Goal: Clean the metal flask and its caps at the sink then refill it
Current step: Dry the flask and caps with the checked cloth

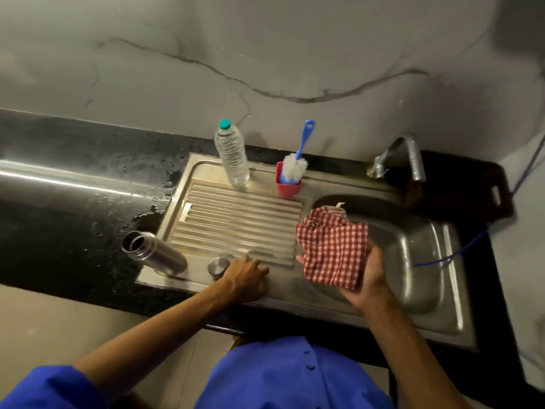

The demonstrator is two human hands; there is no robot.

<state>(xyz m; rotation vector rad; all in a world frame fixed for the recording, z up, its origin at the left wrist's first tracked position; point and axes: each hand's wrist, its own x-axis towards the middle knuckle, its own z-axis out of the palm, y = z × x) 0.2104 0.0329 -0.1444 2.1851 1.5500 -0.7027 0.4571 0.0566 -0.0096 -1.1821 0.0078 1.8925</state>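
My left hand (246,277) rests knuckles-up on the front rim of the sink (298,286), fingers curled downward over something I cannot see; whether they grip anything I cannot tell. Just beyond my left fingers, touching or nearly so, sits a round metal cap (218,265), flat on the steel. My right hand (367,278) holds a red checked cloth (331,245), fingers narrow and wrapped round its lower edge, the rest hanging bunched over the basin.

Further left of the cap, the metal flask (154,253) stands uncapped at the corner where the drainboard (239,228) meets the wet tabletop (73,219), mouth open, seeming to lean away from me, perhaps only the wide lens.

Handling estimate: the cap is small, rigid, likely light, and probably slick if wet; pinch it by its rim, not the flat top. Flask: stiff steel, smooth wall, likely light if empty; take it round the mid-body, where a full wrap resists slipping. Cloth is soft and will add friction.

Beyond the drainboard: a clear plastic bottle (233,156) with a teal lid, a bottle brush (296,160) in a pink cup (287,184), and the tap (401,156) behind the basin.
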